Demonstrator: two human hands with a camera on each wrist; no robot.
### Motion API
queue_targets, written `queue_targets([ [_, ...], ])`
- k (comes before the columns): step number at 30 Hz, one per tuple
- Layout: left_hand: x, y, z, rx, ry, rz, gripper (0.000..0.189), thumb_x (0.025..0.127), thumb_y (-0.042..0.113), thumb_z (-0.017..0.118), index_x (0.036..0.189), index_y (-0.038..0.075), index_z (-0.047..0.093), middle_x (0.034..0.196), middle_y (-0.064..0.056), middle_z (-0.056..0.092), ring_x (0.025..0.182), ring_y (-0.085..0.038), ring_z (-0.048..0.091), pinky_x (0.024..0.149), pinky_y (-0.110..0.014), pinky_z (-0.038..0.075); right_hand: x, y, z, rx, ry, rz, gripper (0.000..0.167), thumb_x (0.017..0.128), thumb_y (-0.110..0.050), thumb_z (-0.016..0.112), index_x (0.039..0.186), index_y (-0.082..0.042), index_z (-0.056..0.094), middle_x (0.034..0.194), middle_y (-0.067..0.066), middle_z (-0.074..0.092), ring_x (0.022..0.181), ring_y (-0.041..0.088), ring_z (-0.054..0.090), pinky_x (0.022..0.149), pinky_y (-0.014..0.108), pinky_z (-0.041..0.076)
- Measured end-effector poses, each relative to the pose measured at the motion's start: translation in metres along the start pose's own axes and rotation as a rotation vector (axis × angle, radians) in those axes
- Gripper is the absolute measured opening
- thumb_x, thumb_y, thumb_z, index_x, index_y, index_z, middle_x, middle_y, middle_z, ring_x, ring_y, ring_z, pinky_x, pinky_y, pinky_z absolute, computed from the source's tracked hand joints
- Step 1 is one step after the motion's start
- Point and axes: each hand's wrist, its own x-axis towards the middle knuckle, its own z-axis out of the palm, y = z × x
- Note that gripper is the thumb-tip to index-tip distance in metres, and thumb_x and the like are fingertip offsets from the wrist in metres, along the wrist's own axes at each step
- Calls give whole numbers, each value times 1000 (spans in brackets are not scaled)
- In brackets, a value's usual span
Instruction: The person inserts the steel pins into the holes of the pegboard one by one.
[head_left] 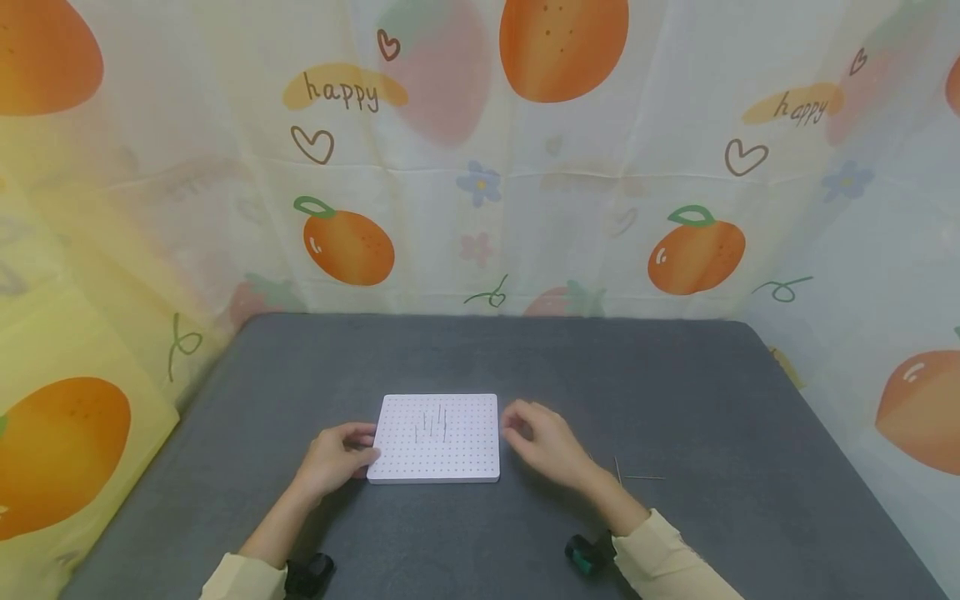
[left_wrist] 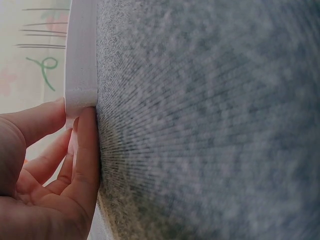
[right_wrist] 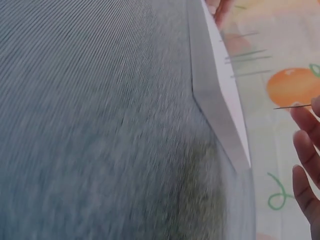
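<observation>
A white pegboard (head_left: pixel 472 457) with rows of small holes lies flat on the grey table. Several thin metal pins (head_left: pixel 431 428) stand upright in its middle and upper part. My left hand (head_left: pixel 335 457) grips the board's left edge; in the left wrist view the thumb is at the top edge of the board (left_wrist: pixel 81 60) and a finger lies low against its side. Just off the right edge, my right hand (head_left: pixel 549 443) is raised with curled fingers. Between its thumb and index finger it pinches a thin metal pin (right_wrist: pixel 291 107), whose tip points toward the board.
Two loose pins lie on the table (head_left: pixel 712 400) beside the right forearm, one of them sideways (head_left: pixel 647 477). A printed curtain (head_left: pixel 562 242) hangs behind the table's far edge. Dark wrist devices (head_left: pixel 585 555) sit under both forearms.
</observation>
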Motion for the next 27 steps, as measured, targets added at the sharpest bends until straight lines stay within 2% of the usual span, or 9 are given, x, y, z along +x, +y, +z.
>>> queue_targets([
  [12, -2, 1, 0, 10, 9, 10, 41, 80, 10, 67, 120, 3, 57, 102, -11, 62, 76, -15, 59, 64, -30, 55, 13, -13, 15, 21, 22, 73, 11, 81, -11, 67, 83, -18, 59, 77, -11, 60, 73, 7, 53, 65, 22, 43],
  [17, -2, 1, 0, 13, 13, 16, 41, 81, 10, 67, 120, 3, 57, 103, -12, 62, 76, -15, 60, 64, -31, 55, 15, -18, 22, 12, 5, 101, 10, 81, -11, 66, 84, -19, 59, 78, -10, 61, 75, 9, 56, 65, 22, 43],
  [22, -2, 1, 1, 14, 12, 11, 41, 81, 11, 67, 120, 3, 57, 103, -12, 62, 76, -15, 60, 65, -31, 55, 17, -19, 29, -6, -19, 98, 6, 82, -13, 64, 84, -18, 60, 78, -8, 61, 75, 8, 55, 64, 21, 43],
  [27, -2, 0, 1, 12, 10, 6, 41, 81, 11, 67, 120, 3, 57, 103, -12, 62, 76, -15, 60, 65, -31, 55, 21, -21, 34, -2, -44, 101, 6, 82, -13, 63, 85, -17, 61, 80, -7, 62, 77, 8, 55, 68, 24, 45],
])
